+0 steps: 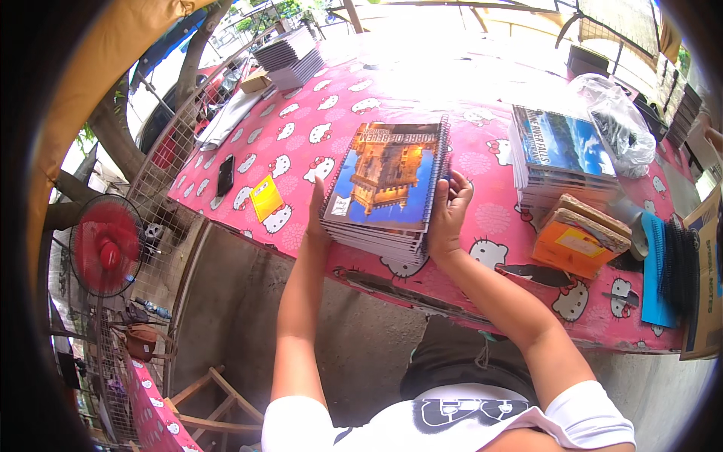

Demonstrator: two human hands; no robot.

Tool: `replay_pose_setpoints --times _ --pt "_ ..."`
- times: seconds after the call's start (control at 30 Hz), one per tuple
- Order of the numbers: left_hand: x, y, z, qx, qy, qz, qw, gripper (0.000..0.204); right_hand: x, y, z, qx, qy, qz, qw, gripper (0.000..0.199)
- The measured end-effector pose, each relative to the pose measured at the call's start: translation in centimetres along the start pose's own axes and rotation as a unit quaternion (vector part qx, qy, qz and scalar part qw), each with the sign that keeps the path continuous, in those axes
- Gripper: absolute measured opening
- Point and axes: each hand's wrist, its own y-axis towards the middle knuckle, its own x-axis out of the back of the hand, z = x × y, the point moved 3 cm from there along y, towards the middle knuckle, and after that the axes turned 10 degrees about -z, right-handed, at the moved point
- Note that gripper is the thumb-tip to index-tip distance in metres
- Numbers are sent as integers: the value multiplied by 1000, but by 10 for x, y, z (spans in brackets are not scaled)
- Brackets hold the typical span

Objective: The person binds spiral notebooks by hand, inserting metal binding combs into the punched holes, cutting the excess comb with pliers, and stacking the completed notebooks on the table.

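A stack of spiral notebooks with a photo of a golden tower on the top cover lies on the pink cartoon-cat tablecloth. My left hand presses flat against the stack's left side. My right hand grips the right side along the wire spiral. Both hands hold the stack between them near the table's front edge.
A second notebook stack with a waterfall cover stands to the right, with an orange box, a clear plastic bag and blue covers beside it. A black phone, a yellow pad, a far notebook pile and a red fan lie left.
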Motion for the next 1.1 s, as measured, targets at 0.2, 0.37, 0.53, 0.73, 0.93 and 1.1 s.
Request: replay_pose_setpoints --times 0.2,0.37,0.53,0.73,0.93,1.1 --pt "19 9 -8 -7 -51 41 998 84 -7 -17 1 53 -25 33 998 64" --pt "23 13 -9 -19 -68 57 996 84 0 -16 -6 37 -77 34 996 67" --pt "23 14 -11 -21 -65 54 996 85 2 -15 -11 29 -59 21 998 66" --pt "20 1 -12 -20 -43 41 998 86 1 -25 -2 31 -72 23 997 62" --pt "19 -47 -24 -28 -4 -31 999 85 -2 -64 12 -5 -80 47 996 63" --pt "10 -72 -29 -5 -14 -79 997 84 -6 -87 20 -1 -117 94 989 61"
